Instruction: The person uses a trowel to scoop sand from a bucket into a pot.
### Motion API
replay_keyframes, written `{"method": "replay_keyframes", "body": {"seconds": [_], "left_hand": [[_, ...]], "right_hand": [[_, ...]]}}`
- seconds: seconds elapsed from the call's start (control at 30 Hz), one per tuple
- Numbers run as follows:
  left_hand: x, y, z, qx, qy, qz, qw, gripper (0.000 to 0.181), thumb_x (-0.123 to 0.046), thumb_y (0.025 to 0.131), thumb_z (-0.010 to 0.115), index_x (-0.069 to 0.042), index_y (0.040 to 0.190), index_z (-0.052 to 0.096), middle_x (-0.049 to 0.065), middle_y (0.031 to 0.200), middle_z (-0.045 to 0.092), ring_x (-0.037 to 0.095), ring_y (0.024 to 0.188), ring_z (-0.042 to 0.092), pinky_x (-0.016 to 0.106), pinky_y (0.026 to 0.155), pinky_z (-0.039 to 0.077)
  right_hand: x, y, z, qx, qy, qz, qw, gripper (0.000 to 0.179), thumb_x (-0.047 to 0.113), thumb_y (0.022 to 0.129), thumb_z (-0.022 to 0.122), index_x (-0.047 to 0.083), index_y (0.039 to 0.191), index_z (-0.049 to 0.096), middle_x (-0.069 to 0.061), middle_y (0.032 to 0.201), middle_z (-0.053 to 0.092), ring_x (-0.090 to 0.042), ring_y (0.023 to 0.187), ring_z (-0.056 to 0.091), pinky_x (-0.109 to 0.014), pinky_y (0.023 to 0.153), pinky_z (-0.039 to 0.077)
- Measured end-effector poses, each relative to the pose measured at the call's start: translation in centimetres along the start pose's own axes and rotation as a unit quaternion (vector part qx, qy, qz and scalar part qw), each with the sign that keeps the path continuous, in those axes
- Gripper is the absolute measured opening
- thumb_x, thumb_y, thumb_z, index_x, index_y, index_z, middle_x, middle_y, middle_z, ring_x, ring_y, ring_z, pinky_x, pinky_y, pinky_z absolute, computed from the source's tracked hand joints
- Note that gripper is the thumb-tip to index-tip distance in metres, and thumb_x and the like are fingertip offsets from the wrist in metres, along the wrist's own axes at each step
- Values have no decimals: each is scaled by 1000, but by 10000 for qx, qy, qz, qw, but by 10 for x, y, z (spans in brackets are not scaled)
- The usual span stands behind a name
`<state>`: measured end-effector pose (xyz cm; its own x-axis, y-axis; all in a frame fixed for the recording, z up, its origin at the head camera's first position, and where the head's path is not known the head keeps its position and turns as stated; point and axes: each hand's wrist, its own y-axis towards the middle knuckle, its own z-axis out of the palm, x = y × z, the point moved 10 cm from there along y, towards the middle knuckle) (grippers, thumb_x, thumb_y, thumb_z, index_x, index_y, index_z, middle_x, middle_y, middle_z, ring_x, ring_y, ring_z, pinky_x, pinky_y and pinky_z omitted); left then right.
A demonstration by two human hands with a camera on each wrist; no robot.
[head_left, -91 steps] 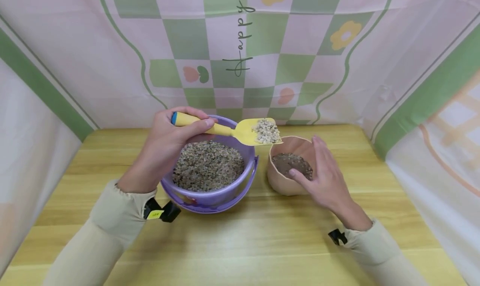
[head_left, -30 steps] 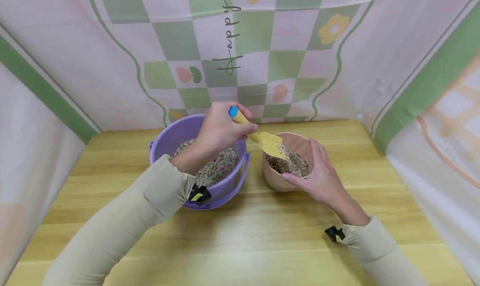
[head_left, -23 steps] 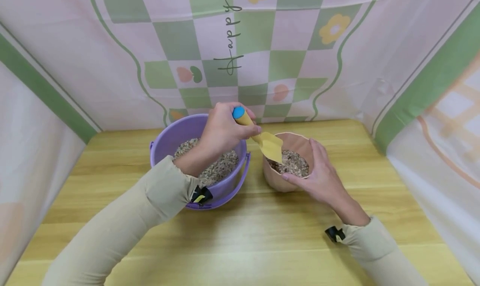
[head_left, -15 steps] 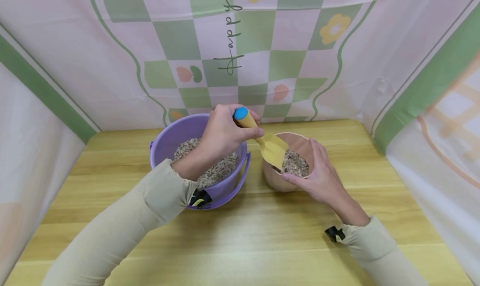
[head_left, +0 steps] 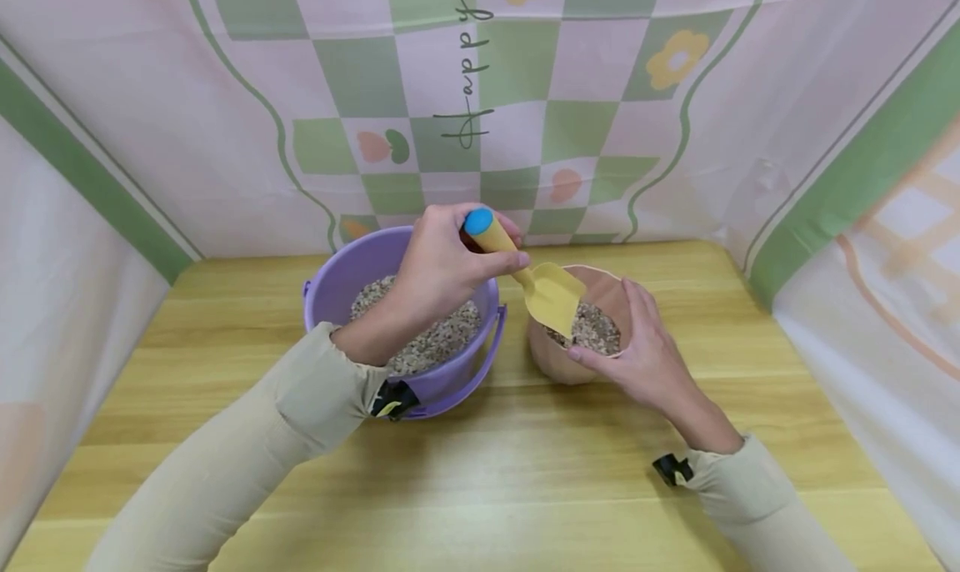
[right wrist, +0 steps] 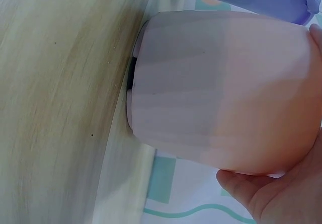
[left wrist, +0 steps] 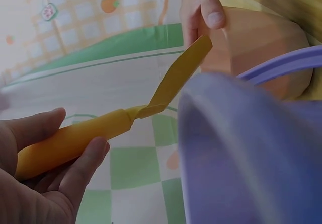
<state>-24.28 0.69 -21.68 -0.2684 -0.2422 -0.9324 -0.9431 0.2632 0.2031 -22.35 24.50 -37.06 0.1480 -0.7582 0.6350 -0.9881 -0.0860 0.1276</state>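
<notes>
My left hand [head_left: 442,259] grips the handle of a yellow toy shovel [head_left: 553,298] with a blue end cap. The blade slants down over the left rim of a pinkish-tan flowerpot [head_left: 562,363], and no gravel shows on it. Loose gravel [head_left: 597,330] lies inside the pot. With thumb and fingers spread round the pot's right side near the rim, my right hand [head_left: 651,357] holds it upright on the table. In the left wrist view the shovel [left wrist: 173,80] appears edge-on beside the bucket. The right wrist view shows the pot's outer wall [right wrist: 216,88].
A purple bucket [head_left: 356,263] partly filled with gravel [head_left: 442,338] stands left of the pot, under my left forearm. Its handle [head_left: 491,359] hangs down on the near right side. A patterned cloth [head_left: 517,138] rises behind the wooden table [head_left: 480,489].
My left hand has moved right from over the bucket and tipped the shovel down. The pale gravel on its blade has slid into the pot. The right hand has closed nearer the pot's rim.
</notes>
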Motion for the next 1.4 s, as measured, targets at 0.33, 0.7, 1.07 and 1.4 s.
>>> {"method": "replay_keyframes", "body": {"seconds": [0.33, 0.7, 1.07, 1.4], "left_hand": [[-4, -5, -19, -114, -390, 232, 9989, 17, -6, 79, 84, -5, 93, 75, 7, 83, 72, 13, 67, 61, 21, 58, 52], [-6, -18, -57, -497, -994, 524, 9924, 25, -5, 80, 83, 1, 102, 72, 11, 94, 74, 22, 87, 71, 25, 70, 57], [0, -30, -98, -983, -971, 643, 9883, 27, -7, 83, 82, 3, 104, 69, 14, 97, 73, 24, 91, 72, 27, 78, 61], [8, -36, -128, -1438, -1384, 568, 9782, 30, 3, 81, 80, 1, 106, 63, 20, 98, 70, 22, 88, 73, 30, 75, 63]], "right_hand": [[5, 1, -1, -95, -212, -136, 9996, 123, 60, 77, 78, 13, 160, 2, -15, 165, 7, -52, 142, 24, -80, 103, 26], [35, -3, -14, -897, -851, -1154, 9856, 112, 54, 75, 81, 5, 157, 21, -23, 161, 19, -40, 150, 10, -60, 122, 2], [73, -8, -12, -1323, -553, -2200, 9649, 82, 40, 89, 65, -4, 150, 33, -27, 155, 30, -41, 150, 11, -59, 122, 7], [105, -7, 3, -804, -299, -2240, 9708, 81, 41, 94, 61, 3, 156, 25, -19, 161, 25, -33, 152, 6, -62, 121, 8]]}}
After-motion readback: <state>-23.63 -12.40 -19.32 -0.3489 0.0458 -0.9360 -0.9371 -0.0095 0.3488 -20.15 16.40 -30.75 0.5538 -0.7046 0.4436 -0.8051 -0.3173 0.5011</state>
